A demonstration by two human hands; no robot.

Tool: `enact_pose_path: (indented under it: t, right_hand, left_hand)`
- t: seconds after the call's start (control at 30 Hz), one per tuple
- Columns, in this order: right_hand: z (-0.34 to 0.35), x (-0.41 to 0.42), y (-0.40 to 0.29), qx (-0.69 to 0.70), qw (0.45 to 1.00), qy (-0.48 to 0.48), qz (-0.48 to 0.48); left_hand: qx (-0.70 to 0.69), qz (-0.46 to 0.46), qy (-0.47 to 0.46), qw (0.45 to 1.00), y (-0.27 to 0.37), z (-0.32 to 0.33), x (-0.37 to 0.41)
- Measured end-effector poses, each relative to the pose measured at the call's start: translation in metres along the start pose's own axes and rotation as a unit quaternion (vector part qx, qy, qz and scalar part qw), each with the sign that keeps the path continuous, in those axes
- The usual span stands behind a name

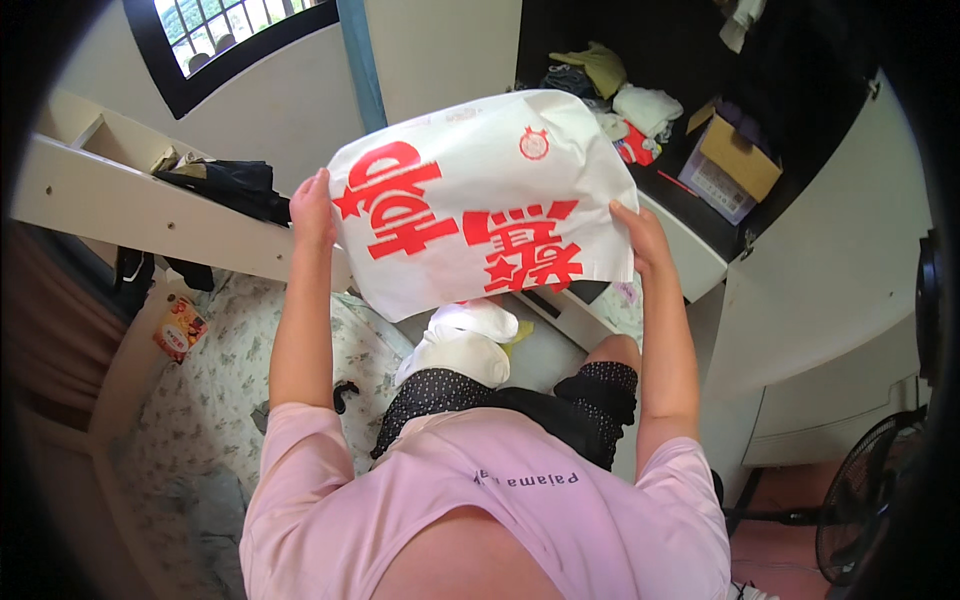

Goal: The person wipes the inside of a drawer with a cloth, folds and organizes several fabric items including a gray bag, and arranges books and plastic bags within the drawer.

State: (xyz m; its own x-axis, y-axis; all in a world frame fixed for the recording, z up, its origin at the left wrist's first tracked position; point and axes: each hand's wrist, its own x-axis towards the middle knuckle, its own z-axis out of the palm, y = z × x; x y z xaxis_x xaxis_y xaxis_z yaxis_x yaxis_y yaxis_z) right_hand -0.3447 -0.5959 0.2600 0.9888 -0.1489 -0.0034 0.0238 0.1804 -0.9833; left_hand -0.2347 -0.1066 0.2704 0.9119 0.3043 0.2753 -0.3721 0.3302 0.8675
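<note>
A white bag [450, 180] with large red printed characters is stretched out in front of me; whether it is plastic or fabric I cannot tell. My left hand [313, 210] grips its left edge. On the opposite edge, my right hand [642, 234] holds it with the thumb on the printed face. Below the bag, a white cloth bundle [465, 349] rests on my thigh, partly covered by the bag. A bit of yellow-green material [519, 336] shows beside that bundle.
A bed with a floral sheet [247, 360] lies to my left, with an orange printed package [180, 328] on it. Ahead right, an open cabinet [679, 176] holds folded clothes [645, 110] and a cardboard box [731, 161]. Its door [817, 262] stands swung outward. A black fan [870, 495] stands at lower right.
</note>
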Motion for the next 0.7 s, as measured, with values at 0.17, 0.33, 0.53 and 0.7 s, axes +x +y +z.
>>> enact_pose_path:
  t: [0.17, 0.33, 0.53, 0.7]
  right_hand:
    - [0.002, 0.007, -0.033, 0.021, 0.996, -0.022, -0.078]
    - [0.032, 0.008, -0.085, -0.049, 0.99, -0.029, -0.127]
    - [0.044, 0.013, -0.083, -0.137, 0.984, -0.03, -0.111]
    - [0.03, 0.017, -0.078, -0.046, 0.989, -0.031, -0.136]
  left_hand:
    - [0.045, 0.026, 0.008, 0.999, 0.03, 0.032, -0.001]
    - [0.101, 0.045, 0.017, 0.994, 0.045, 0.052, -0.003]
    - [0.131, 0.013, 0.003, 0.991, 0.051, 0.061, 0.001]
    - [0.051, -0.18, -0.155, 0.97, 0.056, 0.046, -0.001]
